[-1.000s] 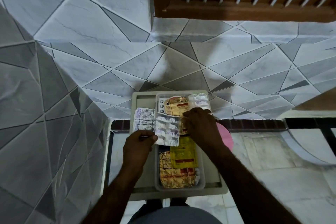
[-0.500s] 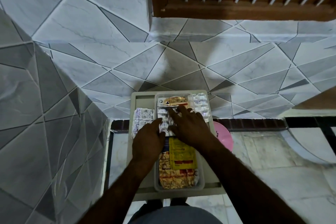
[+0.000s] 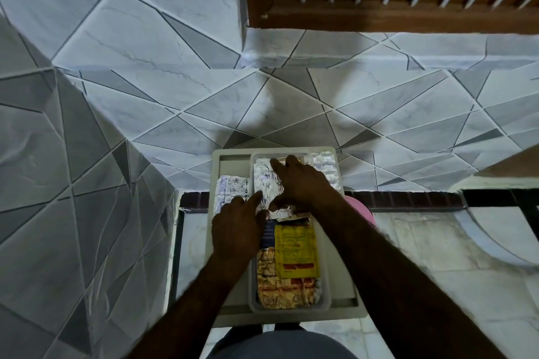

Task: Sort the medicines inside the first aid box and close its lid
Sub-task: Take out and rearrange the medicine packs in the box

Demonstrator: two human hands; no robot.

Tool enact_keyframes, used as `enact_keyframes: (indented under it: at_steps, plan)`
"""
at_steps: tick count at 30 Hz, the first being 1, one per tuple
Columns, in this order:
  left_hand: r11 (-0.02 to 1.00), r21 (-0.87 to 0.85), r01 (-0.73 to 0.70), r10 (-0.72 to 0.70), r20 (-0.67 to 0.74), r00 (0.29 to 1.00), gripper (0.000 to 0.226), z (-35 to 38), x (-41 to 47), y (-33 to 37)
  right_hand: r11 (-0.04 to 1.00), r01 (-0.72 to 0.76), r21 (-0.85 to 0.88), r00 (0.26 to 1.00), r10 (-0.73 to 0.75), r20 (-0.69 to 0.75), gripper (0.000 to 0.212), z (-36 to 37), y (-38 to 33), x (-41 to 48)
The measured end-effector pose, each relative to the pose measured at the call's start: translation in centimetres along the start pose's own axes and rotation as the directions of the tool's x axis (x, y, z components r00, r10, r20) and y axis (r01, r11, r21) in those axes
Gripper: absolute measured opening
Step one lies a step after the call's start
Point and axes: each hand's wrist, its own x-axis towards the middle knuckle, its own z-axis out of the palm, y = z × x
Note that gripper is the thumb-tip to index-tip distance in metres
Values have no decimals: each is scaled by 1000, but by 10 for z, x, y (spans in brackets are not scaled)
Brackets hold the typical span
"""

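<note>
A clear plastic first aid box point(image 3: 326, 302) stands on a white tray point(image 3: 230, 160) in front of me. Its near half holds a yellow sachet point(image 3: 296, 251) over gold foil strips point(image 3: 287, 291). Silver blister strips point(image 3: 264, 181) lie in its far half. My right hand point(image 3: 300, 183) presses on these strips with spread, straight fingers. My left hand point(image 3: 237, 227) is at the box's left wall, its index finger stretched onto the same strips. More silver strips point(image 3: 230, 191) lie on the tray left of the box, and another silver strip point(image 3: 325, 166) lies at the far right.
A pink round object point(image 3: 361, 210) shows under my right forearm, beside the tray. Tiled walls rise at the left and behind the tray. A wooden window frame point(image 3: 379, 17) is overhead. A black-edged ledge point(image 3: 408, 198) runs to the right.
One second ago my left hand held a silver blister strip above the tray. That strip now lies in the box's far half, and both hands press it down.
</note>
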Motion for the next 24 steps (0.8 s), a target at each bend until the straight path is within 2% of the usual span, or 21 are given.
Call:
enact_keyframes:
  at_steps: [9,11,14,16,19,22,24]
  plan:
    - [1000,-5,17,-17,71,997,46,0,6,-6,997,-30,72,1000,30,-1,119,4,-1,10]
    - [992,-127,15,-7,58,998,40,0,8,-10,996,-23,92,1000,24,-9,118,3,-1,9]
    - [925,-379,42,-73,-69,995,13,-12,12,-16,974,-30,223,997,46,-68,108,-4,4,1]
    - [874,-468,132,-214,-126,969,7,-21,15,-28,913,-39,405,978,119,-174,94,-14,13,-8]
    - [857,-420,300,-372,-101,923,16,-22,17,-56,794,-69,604,894,318,-316,58,-20,43,-22]
    - [840,-367,400,-444,-40,895,27,-16,18,-71,697,-262,668,796,547,-259,40,-5,85,-30]
    - [851,-334,406,-433,-8,901,36,-9,18,-75,658,-350,666,779,599,-183,41,12,103,-34]
